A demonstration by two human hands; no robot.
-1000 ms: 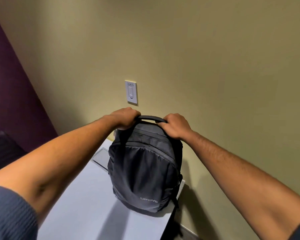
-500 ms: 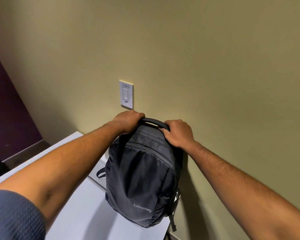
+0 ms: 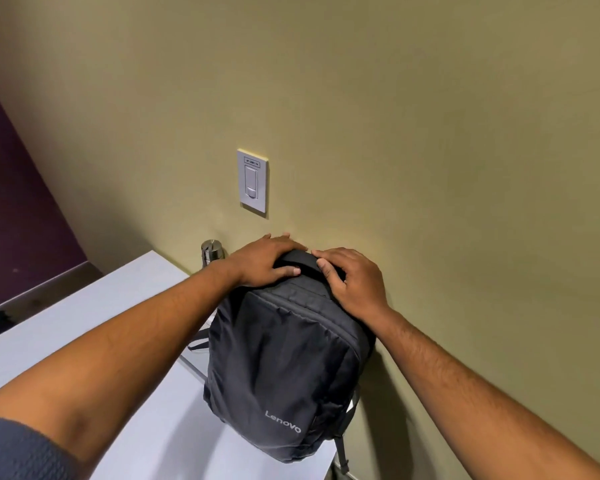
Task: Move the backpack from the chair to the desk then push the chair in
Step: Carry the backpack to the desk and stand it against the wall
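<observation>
A black Lenovo backpack (image 3: 284, 368) stands upright on the white desk (image 3: 84, 323), at its far right end, leaning against the olive wall. My left hand (image 3: 267, 259) lies flat on the top of the bag with its fingers stretched out. My right hand (image 3: 352, 280) rests on the bag's top handle, fingers laid over it rather than wrapped around it. Both forearms reach in from the lower corners. No chair is in view.
A steel bottle (image 3: 212, 252) stands against the wall just left of the bag, behind my left wrist. Above it is a white wall plate (image 3: 252, 181). A thin grey flat item (image 3: 192, 363) pokes out beside the bag. The desk's right edge (image 3: 329, 459) runs close under the bag.
Both hands were fists gripping the top handle; now their fingers have loosened and lie on top of the bag. The bag has settled lower on the desk against the wall.
</observation>
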